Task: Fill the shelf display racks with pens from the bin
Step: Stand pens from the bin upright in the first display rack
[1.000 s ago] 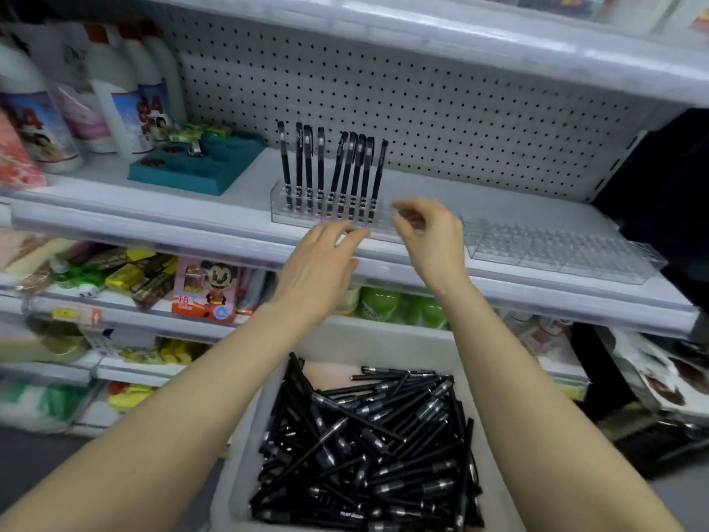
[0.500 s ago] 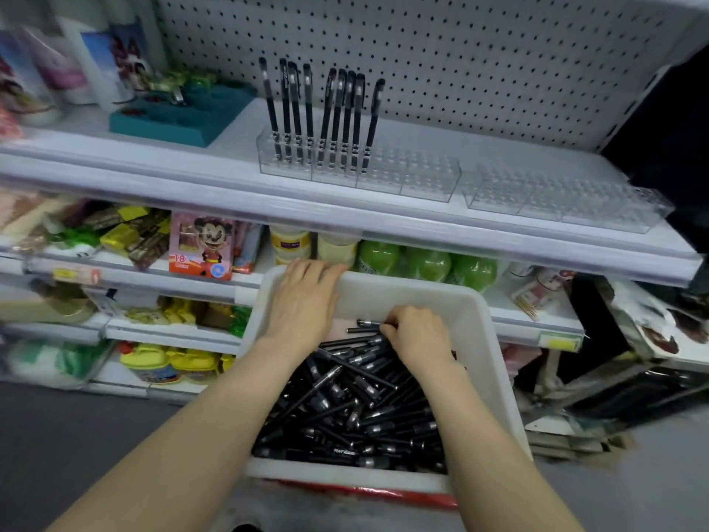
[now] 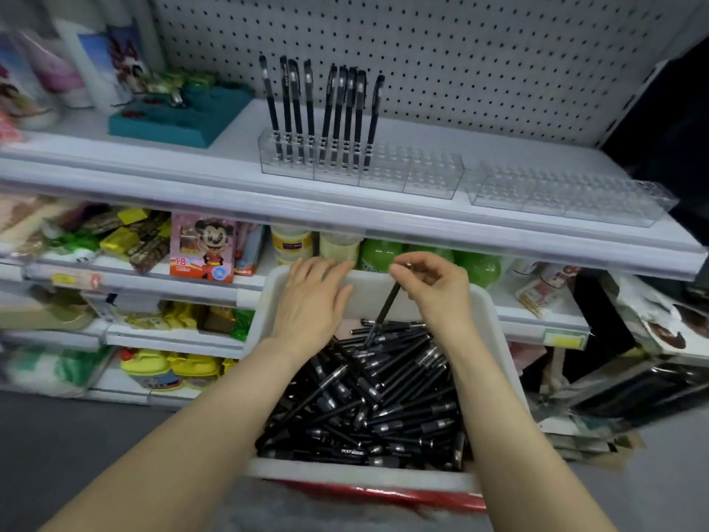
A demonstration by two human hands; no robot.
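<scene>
The pink box (image 3: 202,247) reads "18 Color"; white print on one pen low in the bin (image 3: 498,362) is too blurred to read. The right hand (image 3: 433,289) pinches a black pen (image 3: 385,305) by its top end, its long axis steeply tilted and its lower end down-left among the pile (image 3: 368,401) in the bin. The left hand (image 3: 310,305) lies with fingers straight on the bin's far rim, holding nothing, while other pens (image 3: 330,109) stand upright in the clear rack (image 3: 429,174).
</scene>
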